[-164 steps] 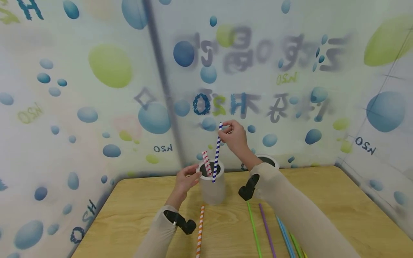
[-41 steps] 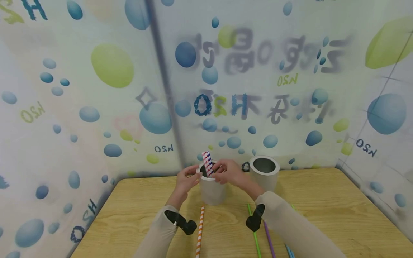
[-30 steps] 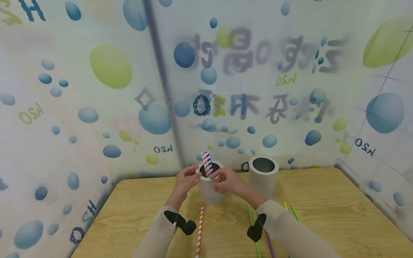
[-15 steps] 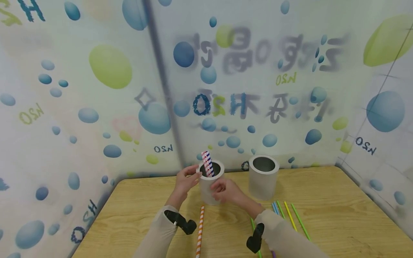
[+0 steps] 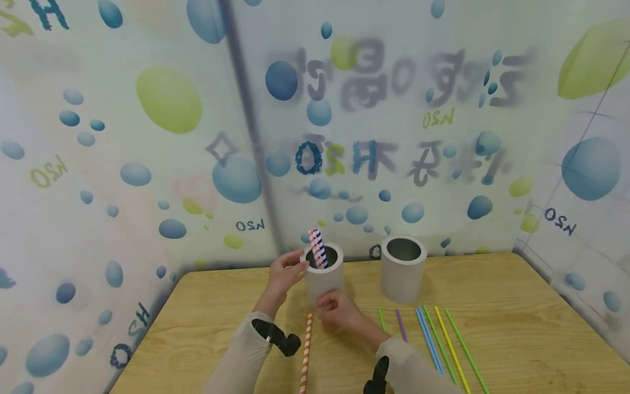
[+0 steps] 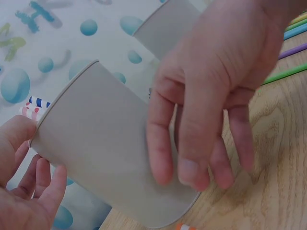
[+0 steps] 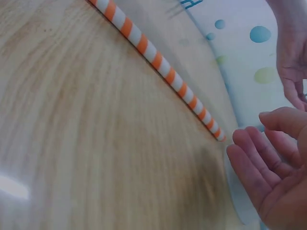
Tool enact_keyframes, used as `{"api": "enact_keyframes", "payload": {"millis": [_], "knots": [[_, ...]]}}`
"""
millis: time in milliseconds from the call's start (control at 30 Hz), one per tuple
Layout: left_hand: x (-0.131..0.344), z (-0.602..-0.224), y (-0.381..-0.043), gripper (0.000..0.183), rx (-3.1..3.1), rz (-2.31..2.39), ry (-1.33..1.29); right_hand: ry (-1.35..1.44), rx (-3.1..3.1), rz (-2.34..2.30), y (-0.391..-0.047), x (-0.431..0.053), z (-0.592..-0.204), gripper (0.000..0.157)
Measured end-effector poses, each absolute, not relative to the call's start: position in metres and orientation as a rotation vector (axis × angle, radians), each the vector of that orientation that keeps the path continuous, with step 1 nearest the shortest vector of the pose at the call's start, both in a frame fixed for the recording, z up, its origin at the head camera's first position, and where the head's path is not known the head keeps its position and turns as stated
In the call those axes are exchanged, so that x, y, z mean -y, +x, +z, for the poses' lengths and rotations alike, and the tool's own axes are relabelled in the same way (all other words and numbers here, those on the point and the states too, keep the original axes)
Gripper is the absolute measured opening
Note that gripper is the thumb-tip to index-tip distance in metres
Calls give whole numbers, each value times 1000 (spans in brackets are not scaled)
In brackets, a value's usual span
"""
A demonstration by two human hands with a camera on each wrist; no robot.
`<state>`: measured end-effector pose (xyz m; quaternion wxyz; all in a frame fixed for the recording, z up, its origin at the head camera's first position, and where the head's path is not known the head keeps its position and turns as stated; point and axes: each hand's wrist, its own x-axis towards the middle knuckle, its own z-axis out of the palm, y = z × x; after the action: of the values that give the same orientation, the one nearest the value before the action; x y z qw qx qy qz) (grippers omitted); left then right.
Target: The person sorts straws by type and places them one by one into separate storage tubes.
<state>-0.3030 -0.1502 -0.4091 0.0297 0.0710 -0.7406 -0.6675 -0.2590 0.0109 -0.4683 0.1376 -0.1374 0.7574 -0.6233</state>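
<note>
In the head view, my left hand (image 5: 285, 276) holds the rim of a white cup (image 5: 325, 282) on its left side, thumb at the front. Pink-and-red-patterned straws (image 5: 313, 241) and a blue-striped straw (image 5: 321, 251) lean together inside this cup; their lower ends are hidden. My right hand (image 5: 339, 312) is low in front of the cup, with nothing between its loosely bent fingers. Just left of it lies an orange-striped straw (image 5: 306, 350), whose far end is near the right fingertips (image 7: 237, 136) in the right wrist view.
A second white cup (image 5: 402, 279) stands to the right, no straws showing in it. Before it lie a purple straw (image 5: 401, 325), blue straws (image 5: 430, 339), a yellow straw (image 5: 447, 342) and several green straws (image 5: 466, 350). A patterned wall (image 5: 394, 126) backs the wooden table (image 5: 221, 295).
My right hand put the blue-striped straw into the left cup beside the pink ones, let go, and moved down the cup's front toward the table. My left hand stayed at the rim.
</note>
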Motion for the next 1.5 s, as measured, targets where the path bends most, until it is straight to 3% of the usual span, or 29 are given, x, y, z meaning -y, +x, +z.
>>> {"api": "enact_keyframes", "payload": {"millis": [633, 1500], "knots": [[149, -408, -302, 35, 2288, -2048, 214, -66, -2092, -2070, -244, 27, -506, 22], [149, -406, -300, 34, 2300, -2034, 202, 5, -2589, -1811, -235, 47, -498, 27]]}}
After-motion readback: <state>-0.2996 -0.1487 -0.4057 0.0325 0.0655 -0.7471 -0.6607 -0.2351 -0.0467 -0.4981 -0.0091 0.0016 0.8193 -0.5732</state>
